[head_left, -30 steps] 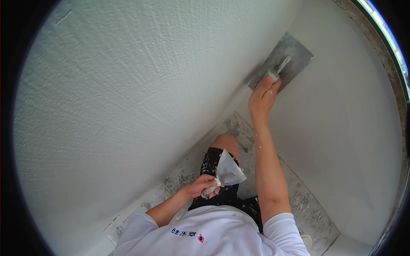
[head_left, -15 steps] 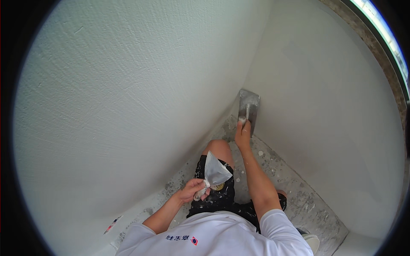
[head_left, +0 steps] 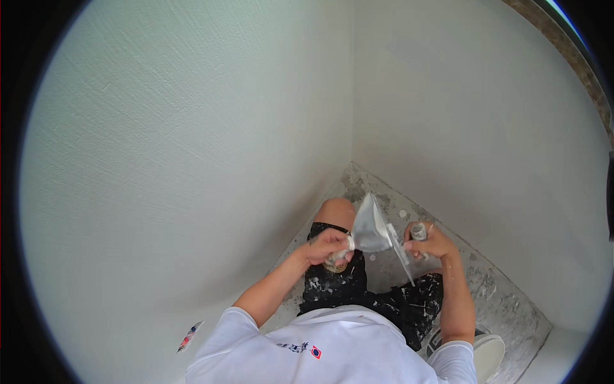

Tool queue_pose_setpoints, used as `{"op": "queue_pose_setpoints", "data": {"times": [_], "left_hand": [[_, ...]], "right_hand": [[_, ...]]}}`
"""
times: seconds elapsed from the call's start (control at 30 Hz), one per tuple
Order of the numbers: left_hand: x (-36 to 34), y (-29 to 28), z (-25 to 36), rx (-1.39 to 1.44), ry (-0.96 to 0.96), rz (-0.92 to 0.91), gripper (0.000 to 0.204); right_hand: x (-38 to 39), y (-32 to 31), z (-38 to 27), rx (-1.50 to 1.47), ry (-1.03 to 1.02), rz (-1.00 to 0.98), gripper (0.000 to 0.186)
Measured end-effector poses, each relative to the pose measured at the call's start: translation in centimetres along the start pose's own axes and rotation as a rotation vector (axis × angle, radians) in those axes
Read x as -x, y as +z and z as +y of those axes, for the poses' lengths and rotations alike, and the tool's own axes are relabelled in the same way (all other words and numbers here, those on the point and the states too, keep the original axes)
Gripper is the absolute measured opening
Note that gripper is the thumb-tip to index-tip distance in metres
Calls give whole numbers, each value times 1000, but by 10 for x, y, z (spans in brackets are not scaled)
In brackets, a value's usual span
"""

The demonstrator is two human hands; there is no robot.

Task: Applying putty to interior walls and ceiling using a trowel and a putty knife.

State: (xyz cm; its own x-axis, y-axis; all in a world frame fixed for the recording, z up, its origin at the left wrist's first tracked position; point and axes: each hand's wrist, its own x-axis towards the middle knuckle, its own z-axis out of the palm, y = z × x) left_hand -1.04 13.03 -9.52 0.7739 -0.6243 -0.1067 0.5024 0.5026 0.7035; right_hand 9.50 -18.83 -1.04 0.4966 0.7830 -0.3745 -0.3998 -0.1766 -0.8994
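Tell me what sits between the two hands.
In the head view, the scraper blade and the trowel plate, seen nearly edge-on, lie between the left hand and right hand; the blade is nearer the left.

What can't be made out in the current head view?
Head: trowel faces, seen nearly edge-on and blurred.
Head: scraper handle, mostly covered by the left hand.
Head: round white object, partly hidden by the right sleeve; contents, if any, unclear.
Head: coloured patch at lower left, too small to identify.
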Motion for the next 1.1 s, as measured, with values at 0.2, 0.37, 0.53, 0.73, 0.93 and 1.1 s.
{"op": "queue_pose_setpoints", "data": {"times": [0.2,0.37,0.53,0.73,0.93,1.1], "left_hand": [[17,3,62,-476,-3,444,23],[21,11,74,-800,34,643,24],[25,22,75,-883,77,682,24],[30,48,79,-1290,258,613,21],[32,29,42,-1785,179,780,24],[43,30,-11,-1096,188,994,18]], "right_hand": [[43,8,1,-591,-13,119,31],[43,36,-29,1095,-319,487,41],[46,27,-28,1276,-255,437,39],[36,10,-23,1335,-295,352,32],[-12,-35,42,1473,-334,561,32],[-130,-55,112,1325,-344,735,31]]}}
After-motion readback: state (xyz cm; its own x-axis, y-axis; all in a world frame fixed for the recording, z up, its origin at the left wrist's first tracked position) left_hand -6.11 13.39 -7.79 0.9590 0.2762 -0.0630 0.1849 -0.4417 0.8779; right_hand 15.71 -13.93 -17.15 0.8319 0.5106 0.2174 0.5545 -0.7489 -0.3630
